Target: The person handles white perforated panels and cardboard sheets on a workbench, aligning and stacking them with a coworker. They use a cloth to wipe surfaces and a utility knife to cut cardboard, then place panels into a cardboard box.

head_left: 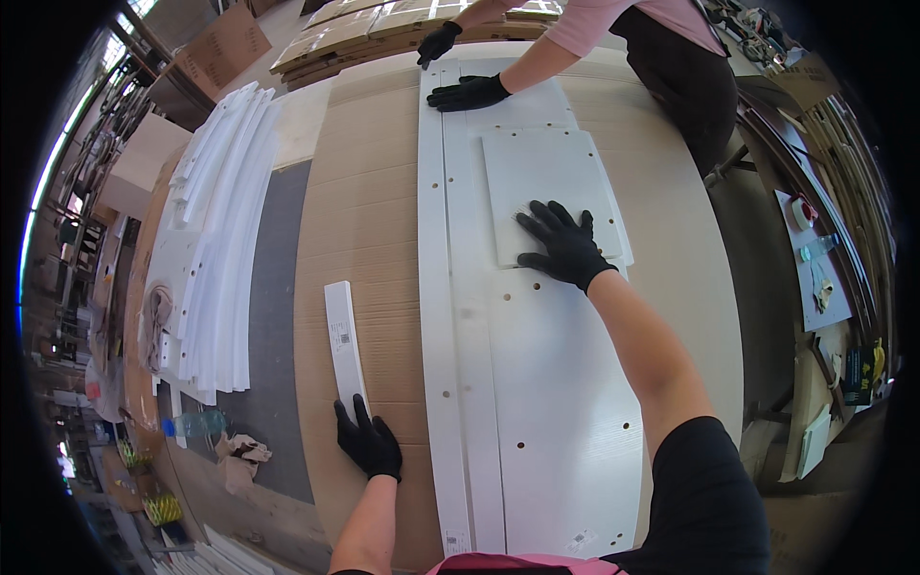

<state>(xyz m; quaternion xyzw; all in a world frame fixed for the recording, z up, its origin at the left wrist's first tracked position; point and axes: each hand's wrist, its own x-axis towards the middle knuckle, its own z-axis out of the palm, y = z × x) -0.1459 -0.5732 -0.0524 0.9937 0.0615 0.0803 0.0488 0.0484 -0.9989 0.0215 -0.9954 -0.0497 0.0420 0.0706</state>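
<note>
My left hand (369, 445), in a black glove, grips the near end of a narrow white strip (342, 335) with a printed label, which lies over the cardboard. My right hand (565, 244), also black-gloved, rests flat with spread fingers on a small white panel (537, 168). Beneath that panel is a large white board (565, 383) with several drilled holes. Along its left side runs a long, narrow white board (437, 287). At the far end, a co-worker's gloved hands (470, 93) are on the long board.
Brown cardboard (359, 192) covers the table under the boards. Stacked white strips (220, 249) stand to the left, with a plastic bottle (196, 423) and crumpled cloth (241, 450) nearer me. Flat cartons (383, 24) lie behind. A side surface at right holds tape (803, 211) and another bottle (817, 247).
</note>
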